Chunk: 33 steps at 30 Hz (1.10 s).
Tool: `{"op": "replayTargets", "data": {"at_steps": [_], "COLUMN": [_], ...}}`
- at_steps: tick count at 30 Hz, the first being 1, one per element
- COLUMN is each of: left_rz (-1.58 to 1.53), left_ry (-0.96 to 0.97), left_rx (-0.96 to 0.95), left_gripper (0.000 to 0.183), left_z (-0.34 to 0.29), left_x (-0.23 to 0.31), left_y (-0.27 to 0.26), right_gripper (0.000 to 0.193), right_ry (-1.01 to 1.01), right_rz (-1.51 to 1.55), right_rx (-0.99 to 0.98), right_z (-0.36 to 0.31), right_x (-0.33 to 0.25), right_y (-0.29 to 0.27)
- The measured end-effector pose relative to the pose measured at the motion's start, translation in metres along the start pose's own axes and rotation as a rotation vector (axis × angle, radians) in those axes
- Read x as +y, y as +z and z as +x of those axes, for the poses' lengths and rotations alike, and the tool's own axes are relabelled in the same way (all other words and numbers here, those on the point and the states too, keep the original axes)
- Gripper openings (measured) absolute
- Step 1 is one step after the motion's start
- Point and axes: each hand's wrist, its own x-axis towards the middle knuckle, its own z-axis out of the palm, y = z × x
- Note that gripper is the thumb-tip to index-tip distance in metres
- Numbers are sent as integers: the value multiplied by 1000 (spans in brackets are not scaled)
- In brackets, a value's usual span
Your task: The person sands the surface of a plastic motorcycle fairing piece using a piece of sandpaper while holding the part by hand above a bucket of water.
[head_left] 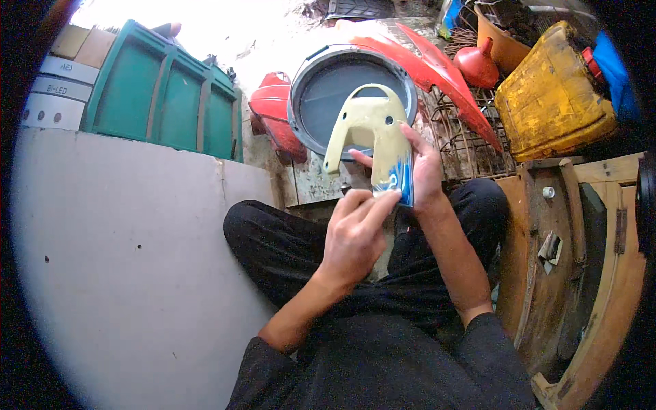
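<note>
left hand [355,232] fingers curled, right hand [425,167] gripping

Left hand [355,236] fingertips cover lower edge of cream panel [369,130]; right hand [427,171] palm hidden behind it.

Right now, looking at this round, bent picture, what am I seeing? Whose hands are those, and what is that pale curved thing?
There is no machine here: a person wears a wide camera on the head, looking down at their own two hands. The lens bends straight edges, hence the round look. The person sits cross-legged in black trousers. The right hand holds up a cream plastic cover, curved and forked, with a blue patch at its lower end. The left hand touches that lower end with its fingertips. Behind it lie a round grey-rimmed dish and red body panels. To the right are a yellow jerrycan, a red funnel and a wire rack; to the left, green crates and a pale board.
</note>
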Motion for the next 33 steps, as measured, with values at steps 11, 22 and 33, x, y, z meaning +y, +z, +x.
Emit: {"op": "replayTargets", "data": {"at_steps": [11, 22, 33], "left_rz": [-125, 226, 74], "left_ry": [-229, 94, -18], "left_rx": [171, -65, 160], "left_gripper": [31, 43, 41], "left_z": [12, -14, 27], "left_x": [-7, 4, -15], "left_y": [-20, -8, -13], "right_gripper": [49, 48, 57], "right_ry": [44, -2, 106], "right_rz": [53, 63, -14], "right_rx": [-99, -86, -149], "right_z": [-7, -5, -5], "right_x": [-7, -5, -4], "right_y": [2, 6, -2]}}
